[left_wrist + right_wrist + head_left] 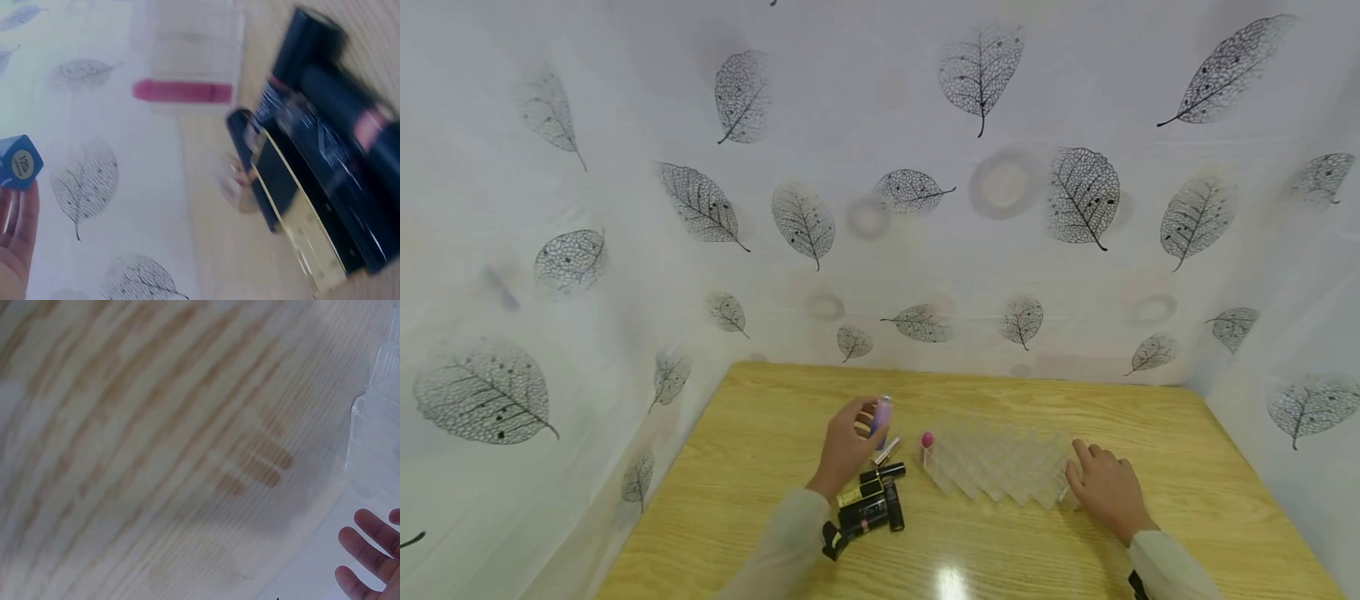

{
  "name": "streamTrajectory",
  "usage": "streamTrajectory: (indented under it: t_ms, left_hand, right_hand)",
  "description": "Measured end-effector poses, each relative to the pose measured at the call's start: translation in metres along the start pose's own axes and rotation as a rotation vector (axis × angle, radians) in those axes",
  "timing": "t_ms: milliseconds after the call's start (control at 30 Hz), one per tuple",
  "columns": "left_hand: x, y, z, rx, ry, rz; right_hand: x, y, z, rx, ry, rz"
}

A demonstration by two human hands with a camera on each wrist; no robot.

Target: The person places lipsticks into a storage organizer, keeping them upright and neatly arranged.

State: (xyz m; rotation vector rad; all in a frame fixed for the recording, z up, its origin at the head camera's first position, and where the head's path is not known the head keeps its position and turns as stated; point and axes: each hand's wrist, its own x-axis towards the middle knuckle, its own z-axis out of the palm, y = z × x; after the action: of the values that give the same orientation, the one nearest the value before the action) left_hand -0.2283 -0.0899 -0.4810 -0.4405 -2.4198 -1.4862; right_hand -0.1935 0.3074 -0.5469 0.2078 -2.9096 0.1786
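My left hand [844, 446] pinches an upright lipstick tube [882, 414], purple fading to blue with a silvery top, above the table. In the left wrist view, the blue tube's [22, 162] labelled end shows beside the fingers. To its right lies a clear plastic lipstick organizer [992, 467] with slanted compartments. A bright pink lipstick [927, 439] stands in the organizer's left end compartment. My right hand [1108, 492] is at the organizer's right end, its fingers loosely extended and holding nothing; the right wrist view shows those fingers [369, 544] spread.
Below my left hand, several black and gold cosmetic tubes [867, 512] lie in a pile on the wooden table [1000, 550]. A small clear-and-pink tube [886, 451] lies just behind them. A white leaf-print sheet [880, 250] hangs around the table's back and sides.
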Motion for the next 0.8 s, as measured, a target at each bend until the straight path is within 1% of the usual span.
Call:
streamTrajectory:
  t_ms: [100,233,367,433,500,600,700,800]
  left_hand:
    - [-0.001,0.009,0.001,-0.092,0.0,0.005]
    - [-0.002,0.023,0.002,-0.15,-0.019,0.001]
    - [-0.005,0.046,-0.002,-0.173,-0.035,0.069]
    - [-0.005,0.053,-0.002,-0.2,-0.036,0.102]
    - [-0.005,0.053,0.001,-0.232,-0.038,0.108]
    - [-0.004,0.046,0.009,-0.278,-0.043,0.1]
    - [-0.003,0.042,0.015,-0.298,-0.057,0.106]
    - [-0.001,0.042,0.021,-0.306,-0.075,0.108]
  right_hand:
    - [0.0,0.0,0.0,0.001,-0.003,0.001]
    - [0.0,-0.001,-0.002,0.002,0.0,0.004]
    - [-0.001,-0.002,-0.002,0.01,0.005,0.005]
    - [-0.002,-0.002,-0.002,0.015,0.001,0.006]
    - [-0.002,-0.001,-0.002,0.022,-0.004,0.008]
    - [-0.001,-0.001,0.0,0.021,-0.008,0.007]
    - [-0.001,0.0,0.0,0.02,-0.002,0.005]
    - [-0.001,-0.001,0.0,0.017,0.004,0.004]
